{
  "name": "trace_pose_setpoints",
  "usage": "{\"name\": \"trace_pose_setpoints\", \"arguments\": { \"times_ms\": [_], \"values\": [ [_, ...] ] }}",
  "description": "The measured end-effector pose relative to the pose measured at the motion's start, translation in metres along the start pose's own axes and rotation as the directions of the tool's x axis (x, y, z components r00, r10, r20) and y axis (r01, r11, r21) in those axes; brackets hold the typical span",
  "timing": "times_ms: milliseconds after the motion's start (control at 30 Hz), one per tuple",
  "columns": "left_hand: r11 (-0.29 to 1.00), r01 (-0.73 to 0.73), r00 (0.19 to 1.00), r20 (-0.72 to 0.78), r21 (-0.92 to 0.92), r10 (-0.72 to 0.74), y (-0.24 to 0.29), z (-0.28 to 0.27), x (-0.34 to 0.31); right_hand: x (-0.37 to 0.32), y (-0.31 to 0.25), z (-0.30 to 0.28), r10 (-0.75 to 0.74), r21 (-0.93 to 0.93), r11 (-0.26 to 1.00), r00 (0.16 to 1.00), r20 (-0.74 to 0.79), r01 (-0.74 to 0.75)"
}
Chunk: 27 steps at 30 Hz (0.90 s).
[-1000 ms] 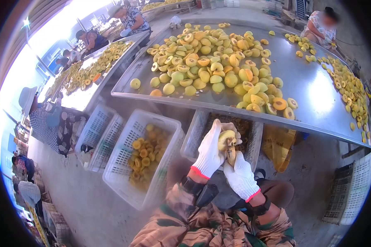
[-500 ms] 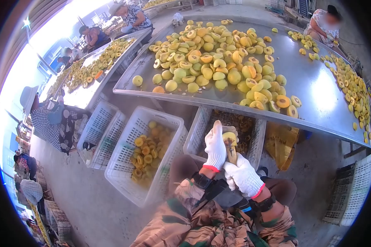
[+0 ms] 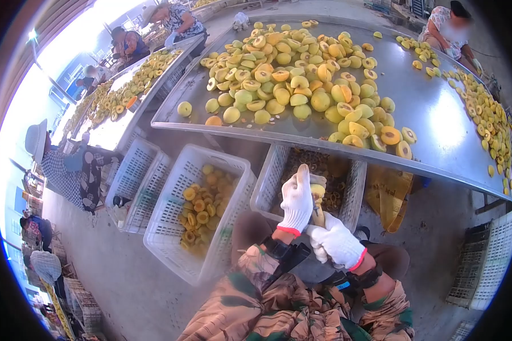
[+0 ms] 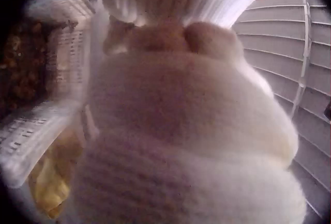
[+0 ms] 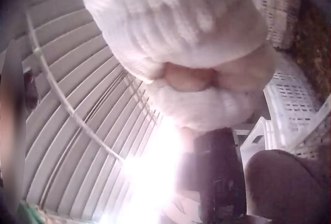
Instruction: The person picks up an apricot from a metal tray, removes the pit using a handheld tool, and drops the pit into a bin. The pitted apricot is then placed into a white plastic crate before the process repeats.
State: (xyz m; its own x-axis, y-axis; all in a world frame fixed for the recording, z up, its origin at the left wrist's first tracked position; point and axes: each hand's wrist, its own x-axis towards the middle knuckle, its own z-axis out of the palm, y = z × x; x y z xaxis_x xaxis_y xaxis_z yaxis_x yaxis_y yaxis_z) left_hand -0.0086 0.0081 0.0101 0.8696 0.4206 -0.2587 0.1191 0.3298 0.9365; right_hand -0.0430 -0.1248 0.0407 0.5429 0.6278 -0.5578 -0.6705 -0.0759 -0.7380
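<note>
In the head view my left hand [image 3: 297, 202], in a white knit glove with a red cuff, holds a yellow peach half [image 3: 318, 189] above a crate. Its thumb points up, and the palm side is mostly hidden. My right hand [image 3: 338, 241], gloved the same way, curls around a short tool with a pale wooden handle [image 3: 318, 217]. The tool's far end meets the peach, where its tip is hidden. Gloved fingers [image 4: 176, 105] fill the left wrist view. In the right wrist view the curled glove [image 5: 181, 33] hides the tool.
A steel table [image 3: 438, 148] with heaped peach halves [image 3: 290, 74] stands ahead. Beneath my hands is a crate [image 3: 264, 184] of dark scraps. A white crate [image 3: 176, 176] of yellow halves stands left, a golden sack [image 3: 388, 199] right. Other people sit around nearby tables.
My right hand has shifted slightly down and right, and the tool's metal tip has gone out of sight. The left hand has turned, so less of the peach shows.
</note>
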Motion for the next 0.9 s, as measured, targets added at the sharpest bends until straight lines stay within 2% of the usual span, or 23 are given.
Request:
{"name": "trace_pose_setpoints", "arguments": {
  "times_ms": [33, 67, 133, 233, 333, 433, 533, 633, 733, 833, 900],
  "values": [
    [1.0, 0.024, 0.999, 0.035, -0.009, -0.024, 0.0, -0.004, 0.001, -0.001, 0.0, -0.003, 0.025, 0.097, 0.995, 0.997, 0.071, -0.032],
    [0.986, 0.141, 0.985, 0.114, -0.09, -0.13, 0.0, -0.008, 0.003, 0.0, 0.003, -0.009, 0.04, 0.174, 0.983, 0.988, 0.151, -0.067],
    [0.9, 0.375, 0.906, 0.296, -0.224, -0.303, 0.002, -0.012, 0.009, 0.005, 0.007, -0.022, 0.044, 0.31, 0.94, 0.951, 0.305, -0.143],
    [0.84, 0.453, 0.871, 0.351, -0.3, -0.344, 0.008, -0.009, 0.009, 0.006, 0.009, -0.027, 0.01, 0.294, 0.951, 0.956, 0.292, -0.1],
    [0.936, 0.343, 0.921, 0.224, -0.078, -0.319, 0.01, -0.007, 0.01, 0.0, 0.001, -0.019, 0.036, 0.1, 0.994, 0.99, 0.135, -0.05],
    [0.9, 0.426, 0.882, 0.266, -0.092, -0.39, 0.006, -0.011, 0.014, 0.005, 0.007, -0.026, 0.051, 0.224, 0.968, 0.963, 0.263, -0.112],
    [0.862, 0.489, 0.844, 0.323, -0.134, -0.429, 0.004, -0.013, 0.017, 0.009, 0.012, -0.028, 0.034, 0.276, 0.953, 0.95, 0.31, -0.124],
    [0.86, 0.509, 0.82, 0.321, -0.033, -0.473, 0.011, -0.014, 0.017, 0.009, 0.011, -0.026, 0.03, 0.208, 0.974, 0.965, 0.261, -0.086],
    [0.883, 0.469, 0.813, 0.394, -0.008, -0.429, 0.006, -0.017, 0.023, 0.014, 0.016, -0.031, 0.008, 0.361, 0.916, 0.906, 0.423, -0.177],
    [0.814, 0.531, 0.725, 0.625, -0.237, -0.291, -0.006, -0.027, 0.03, 0.015, 0.013, -0.027, -0.009, 0.417, 0.881, 0.872, 0.49, -0.225],
    [0.798, 0.532, 0.797, 0.486, -0.283, -0.359, -0.006, -0.02, 0.031, 0.015, 0.011, -0.03, -0.044, 0.426, 0.882, 0.866, 0.498, -0.2]
  ]
}}
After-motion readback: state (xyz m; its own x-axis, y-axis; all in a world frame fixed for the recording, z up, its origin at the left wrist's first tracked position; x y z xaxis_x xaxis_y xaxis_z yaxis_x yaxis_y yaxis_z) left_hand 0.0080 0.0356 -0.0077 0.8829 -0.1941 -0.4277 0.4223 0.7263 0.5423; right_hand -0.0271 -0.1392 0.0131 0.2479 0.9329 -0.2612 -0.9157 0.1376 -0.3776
